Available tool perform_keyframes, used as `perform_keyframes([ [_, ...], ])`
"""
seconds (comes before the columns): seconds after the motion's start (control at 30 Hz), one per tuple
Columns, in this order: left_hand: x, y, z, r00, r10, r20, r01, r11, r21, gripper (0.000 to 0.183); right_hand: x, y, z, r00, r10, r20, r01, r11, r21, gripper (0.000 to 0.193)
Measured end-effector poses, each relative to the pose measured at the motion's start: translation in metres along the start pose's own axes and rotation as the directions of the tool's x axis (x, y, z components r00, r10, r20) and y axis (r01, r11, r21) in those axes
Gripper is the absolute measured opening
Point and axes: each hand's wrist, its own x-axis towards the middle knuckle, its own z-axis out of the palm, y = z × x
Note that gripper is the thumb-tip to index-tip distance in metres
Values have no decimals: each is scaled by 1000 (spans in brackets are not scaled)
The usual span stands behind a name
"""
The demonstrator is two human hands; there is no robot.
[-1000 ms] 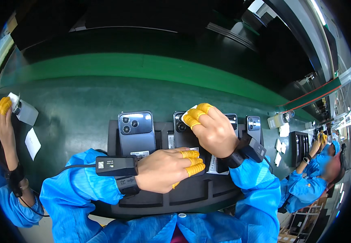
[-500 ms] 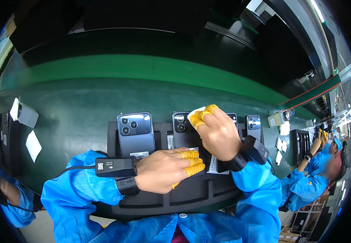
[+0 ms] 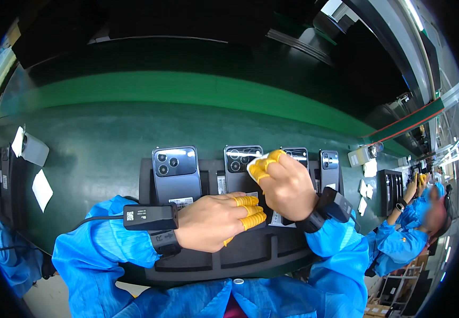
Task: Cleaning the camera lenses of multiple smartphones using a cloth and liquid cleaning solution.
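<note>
A dark smartphone lies back-up on a black foam tray, its camera end away from me. My left hand, with yellow finger cots, lies across its near end, fingers together and holding it down. In my right hand, also in yellow cots, a folded white wipe is pinched and touches the phone's back just below the cameras. Another smartphone lies to the left. A third smartphone is partly hidden behind my right hand, and a further smartphone sits at the tray's right.
On the green table, a bottle-like container and a white sheet stand at left. Black trays are stacked beyond. At right are another container, white scraps and a black rack. A co-worker in blue sits there.
My right hand has drawn the wipe toward me, off the cameras and lower on the phone's back. My left hand stays in place. At far left, another person's arm has shifted.
</note>
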Motion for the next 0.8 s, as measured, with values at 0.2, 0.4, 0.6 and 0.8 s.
perform_keyframes([
  [0.2,0,2,-3,1000,-12,28,11,1000,17,52,-6,-7,-11,1000,-7,-29,9,997,75,33],
  [0.4,-4,-3,3,1000,4,18,-5,999,54,56,-1,10,10,994,-42,-99,41,999,-11,28],
  [0.6,-1,0,1,1000,6,25,-8,996,89,59,0,36,-13,989,139,-45,-143,983,-116,21],
  [0.8,0,-2,1,999,35,-21,-35,999,3,56,24,17,18,999,-18,-47,19,999,28,26],
])
